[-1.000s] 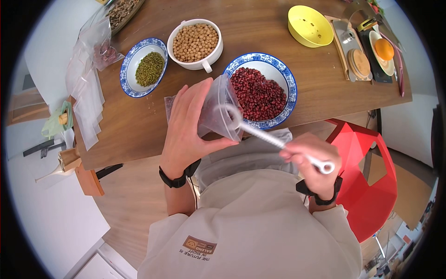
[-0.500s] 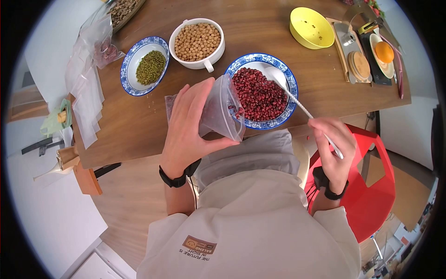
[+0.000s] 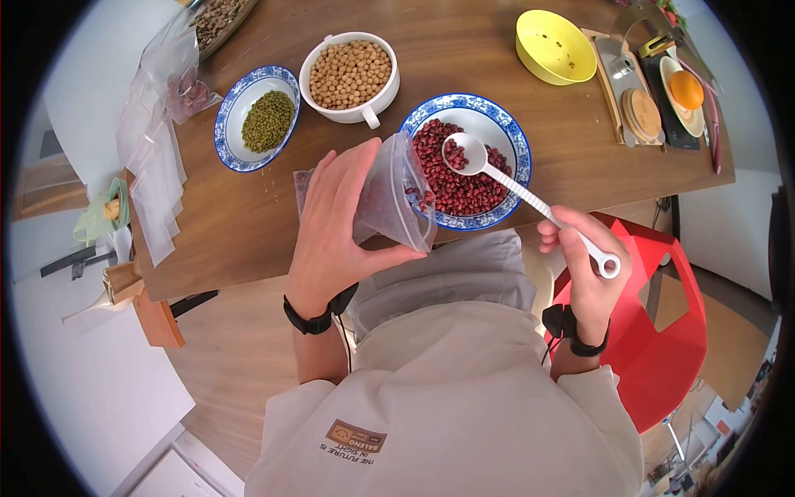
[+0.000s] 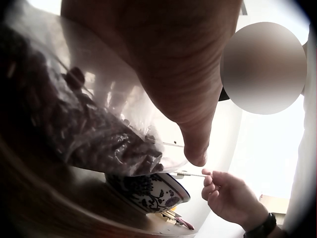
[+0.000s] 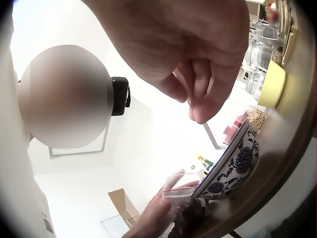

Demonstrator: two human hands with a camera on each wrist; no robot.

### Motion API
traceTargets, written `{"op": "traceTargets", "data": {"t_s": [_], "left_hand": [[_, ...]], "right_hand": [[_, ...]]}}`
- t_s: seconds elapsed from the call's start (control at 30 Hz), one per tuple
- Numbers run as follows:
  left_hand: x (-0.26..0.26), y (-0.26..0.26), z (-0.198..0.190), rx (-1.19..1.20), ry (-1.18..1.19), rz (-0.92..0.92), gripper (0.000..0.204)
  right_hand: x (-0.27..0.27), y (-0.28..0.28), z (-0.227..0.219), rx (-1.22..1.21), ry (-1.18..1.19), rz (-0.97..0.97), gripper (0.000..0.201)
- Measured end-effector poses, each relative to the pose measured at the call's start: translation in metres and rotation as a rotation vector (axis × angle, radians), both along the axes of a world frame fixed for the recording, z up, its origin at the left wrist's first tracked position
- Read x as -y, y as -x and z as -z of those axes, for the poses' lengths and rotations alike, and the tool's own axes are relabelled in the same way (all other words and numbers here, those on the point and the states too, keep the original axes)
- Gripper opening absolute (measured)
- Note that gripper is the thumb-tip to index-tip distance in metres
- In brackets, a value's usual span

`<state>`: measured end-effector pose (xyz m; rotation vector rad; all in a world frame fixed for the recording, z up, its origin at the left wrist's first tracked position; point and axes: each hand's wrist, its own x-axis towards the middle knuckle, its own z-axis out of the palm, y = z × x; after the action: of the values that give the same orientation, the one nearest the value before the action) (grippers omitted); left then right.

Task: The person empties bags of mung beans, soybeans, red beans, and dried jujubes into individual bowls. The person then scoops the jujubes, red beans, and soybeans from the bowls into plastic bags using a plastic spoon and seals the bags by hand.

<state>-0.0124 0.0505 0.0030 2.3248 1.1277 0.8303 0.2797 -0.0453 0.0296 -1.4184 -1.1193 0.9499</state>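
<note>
My left hand point(image 3: 331, 224) grips a clear zip bag point(image 3: 383, 192), thumb and fingers spread around it, its mouth facing right at the bowl's left side. Dark red beans fill the lower part of the bag point(image 4: 89, 136) in the left wrist view. Between the thumb and fingers of my right hand point(image 3: 595, 263) is the handle of a white spoon point(image 3: 530, 197). A few beans lie in the spoon's head, over the red beans point(image 3: 464, 192) in the blue-and-white bowl point(image 3: 522, 153). That bowl point(image 5: 233, 166) shows from the side in the right wrist view.
Behind stand a white pot point(image 3: 391, 87) of chickpeas and a smaller patterned bowl point(image 3: 228, 137) of green beans. Empty plastic bags point(image 3: 153, 178) lie at the left. A yellow bowl point(image 3: 542, 50) and a plate with an orange point(image 3: 685, 89) are on the right; a red chair point(image 3: 654, 348) stands beside me.
The spoon has come from the bag's mouth to the bowl's right side, then left over the beans, and now carries some. The left hand and bag have stayed almost still.
</note>
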Motion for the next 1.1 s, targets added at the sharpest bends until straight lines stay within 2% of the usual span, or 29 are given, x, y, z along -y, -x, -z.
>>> {"op": "traceTargets", "data": {"t_s": [0.1, 0.17, 0.2, 0.23, 0.3, 0.33, 0.47, 0.6, 0.67, 0.87, 1.1], "left_hand": [[0.0, -0.001, 0.0, 0.027, -0.02, -0.008, 0.116], [0.0, -0.001, 0.0, 0.03, -0.03, 0.001, 0.116], [0.0, -0.001, 0.001, 0.03, -0.03, 0.002, 0.116], [0.0, -0.001, 0.001, 0.025, -0.032, 0.001, 0.116], [0.0, -0.001, 0.0, 0.019, -0.034, 0.001, 0.116], [0.0, -0.001, 0.0, 0.021, -0.034, 0.0, 0.116], [0.0, 0.0, 0.001, 0.035, -0.026, -0.003, 0.115], [0.0, -0.001, 0.0, 0.039, -0.022, -0.009, 0.114], [0.0, 0.001, 0.003, 0.018, -0.008, 0.001, 0.125], [0.0, 0.001, 0.002, 0.012, -0.009, 0.004, 0.125], [0.0, 0.001, 0.002, 0.009, -0.007, 0.002, 0.125]], "right_hand": [[0.005, 0.002, -0.005, -0.071, -0.042, -0.068, 0.021], [0.006, 0.007, -0.006, -0.076, -0.124, -0.221, 0.02], [0.002, 0.007, -0.005, 0.005, -0.185, -0.317, 0.021], [0.0, 0.01, -0.006, 0.005, -0.185, -0.316, 0.021], [-0.005, 0.017, -0.008, 0.146, -0.276, -0.512, 0.019], [-0.007, 0.02, -0.008, 0.184, -0.316, -0.524, 0.03], [-0.006, 0.009, -0.007, 0.206, -0.357, -0.509, 0.029], [-0.002, -0.01, -0.01, 0.347, -0.319, -0.308, 0.026], [-0.004, -0.012, -0.011, 0.476, -0.29, -0.192, 0.027], [-0.013, -0.008, -0.006, 0.662, -0.276, -0.171, 0.027], [-0.011, 0.002, 0.006, 0.435, -0.238, -0.176, 0.021]]}}
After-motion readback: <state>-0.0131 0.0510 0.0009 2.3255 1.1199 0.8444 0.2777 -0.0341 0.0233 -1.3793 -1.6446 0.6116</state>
